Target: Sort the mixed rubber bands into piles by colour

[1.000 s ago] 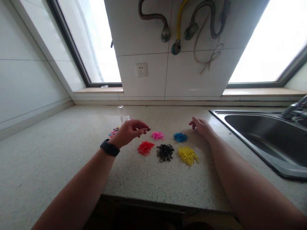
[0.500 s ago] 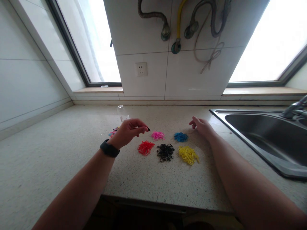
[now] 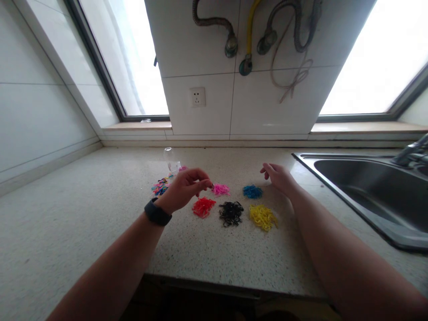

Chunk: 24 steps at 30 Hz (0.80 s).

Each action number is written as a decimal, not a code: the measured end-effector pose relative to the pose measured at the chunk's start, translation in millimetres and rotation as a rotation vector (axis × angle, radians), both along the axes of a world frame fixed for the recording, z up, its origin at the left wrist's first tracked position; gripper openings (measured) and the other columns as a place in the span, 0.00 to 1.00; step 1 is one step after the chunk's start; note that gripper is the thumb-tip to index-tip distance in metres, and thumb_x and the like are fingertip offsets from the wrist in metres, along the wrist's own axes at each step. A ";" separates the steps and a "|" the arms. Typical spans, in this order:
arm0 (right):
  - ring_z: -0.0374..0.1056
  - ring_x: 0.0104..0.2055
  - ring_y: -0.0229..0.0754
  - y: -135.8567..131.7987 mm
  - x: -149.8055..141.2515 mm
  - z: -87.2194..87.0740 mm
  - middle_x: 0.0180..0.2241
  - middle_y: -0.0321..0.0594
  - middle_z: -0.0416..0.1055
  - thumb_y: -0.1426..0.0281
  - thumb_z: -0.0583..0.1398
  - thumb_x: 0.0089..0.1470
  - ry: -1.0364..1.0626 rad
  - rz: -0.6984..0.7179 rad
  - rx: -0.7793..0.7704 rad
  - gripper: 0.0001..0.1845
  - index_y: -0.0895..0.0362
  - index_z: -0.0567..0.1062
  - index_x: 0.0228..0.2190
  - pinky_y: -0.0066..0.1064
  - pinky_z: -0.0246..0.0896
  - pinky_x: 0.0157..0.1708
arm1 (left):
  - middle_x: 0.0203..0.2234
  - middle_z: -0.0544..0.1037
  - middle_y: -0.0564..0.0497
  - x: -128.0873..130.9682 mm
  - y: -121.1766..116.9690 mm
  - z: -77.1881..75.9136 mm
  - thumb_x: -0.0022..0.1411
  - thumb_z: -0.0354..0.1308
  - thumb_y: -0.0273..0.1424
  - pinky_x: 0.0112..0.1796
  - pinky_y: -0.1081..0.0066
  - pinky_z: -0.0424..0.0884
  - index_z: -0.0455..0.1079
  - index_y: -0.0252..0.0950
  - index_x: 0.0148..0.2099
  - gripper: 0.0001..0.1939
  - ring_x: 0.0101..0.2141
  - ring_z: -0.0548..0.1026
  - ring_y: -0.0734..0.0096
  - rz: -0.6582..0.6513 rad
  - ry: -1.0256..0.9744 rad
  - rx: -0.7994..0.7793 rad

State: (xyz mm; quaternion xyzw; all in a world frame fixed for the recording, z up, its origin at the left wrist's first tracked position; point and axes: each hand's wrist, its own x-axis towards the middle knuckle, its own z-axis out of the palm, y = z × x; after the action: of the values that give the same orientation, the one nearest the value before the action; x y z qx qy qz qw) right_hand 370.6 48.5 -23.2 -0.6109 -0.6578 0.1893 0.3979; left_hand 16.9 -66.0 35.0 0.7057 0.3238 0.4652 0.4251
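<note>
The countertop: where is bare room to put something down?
The widest bare patch of countertop lies between the left side wall and the mixed-colour pile. Another lies between the front edge and the red pile, black pile and yellow pile. Around the left hand, by the clear container and pink pile, it is crowded.

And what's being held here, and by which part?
The left hand pinches a small dark piece; its gripped part is too small to tell. The right hand appears to hold nothing.
</note>
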 end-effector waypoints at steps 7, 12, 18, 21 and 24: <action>0.59 0.24 0.36 -58.1 -66.3 42.7 0.24 0.37 0.70 0.55 0.57 0.58 0.119 0.337 0.147 0.19 0.58 0.76 0.30 0.29 0.52 0.25 | 0.30 0.76 0.51 3.8 -0.5 -3.1 0.64 0.62 0.39 0.26 0.77 0.68 0.70 0.34 0.37 0.12 0.27 0.70 0.78 0.009 -0.015 0.001; 0.55 0.24 0.34 -98.4 -106.8 52.5 0.23 0.34 0.65 0.58 0.62 0.57 0.192 0.621 0.110 0.15 0.58 0.77 0.32 0.27 0.50 0.23 | 0.28 0.74 0.53 10.9 -4.3 -2.3 0.63 0.63 0.39 0.25 0.78 0.66 0.69 0.33 0.37 0.13 0.25 0.68 0.80 0.040 0.039 0.016; 0.55 0.24 0.33 -116.1 -125.0 53.8 0.23 0.32 0.65 0.60 0.64 0.56 0.197 0.697 0.090 0.13 0.58 0.77 0.34 0.27 0.50 0.23 | 0.26 0.71 0.54 19.4 -8.9 -3.0 0.63 0.62 0.39 0.24 0.78 0.63 0.70 0.33 0.37 0.13 0.25 0.66 0.80 0.055 0.142 0.070; 0.54 0.24 0.33 -116.9 -128.1 52.6 0.22 0.32 0.63 0.61 0.64 0.56 0.214 0.683 0.107 0.12 0.58 0.77 0.33 0.28 0.49 0.23 | 0.27 0.71 0.54 19.9 -8.6 -3.7 0.64 0.61 0.39 0.25 0.77 0.63 0.70 0.33 0.37 0.13 0.26 0.67 0.80 0.075 0.174 0.098; 0.54 0.23 0.33 -116.5 -129.4 51.9 0.22 0.32 0.63 0.64 0.63 0.56 0.225 0.665 0.106 0.10 0.58 0.77 0.32 0.28 0.49 0.23 | 0.28 0.72 0.53 19.7 -8.6 -2.2 0.64 0.61 0.40 0.25 0.78 0.63 0.71 0.33 0.38 0.13 0.26 0.67 0.79 0.073 0.178 0.096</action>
State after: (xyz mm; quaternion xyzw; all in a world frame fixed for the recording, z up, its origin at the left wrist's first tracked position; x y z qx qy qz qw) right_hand 241.3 -68.0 28.8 -0.3172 -0.7815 0.3402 0.4158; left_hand 36.5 -74.6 32.8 0.7516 0.3631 0.4307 0.3431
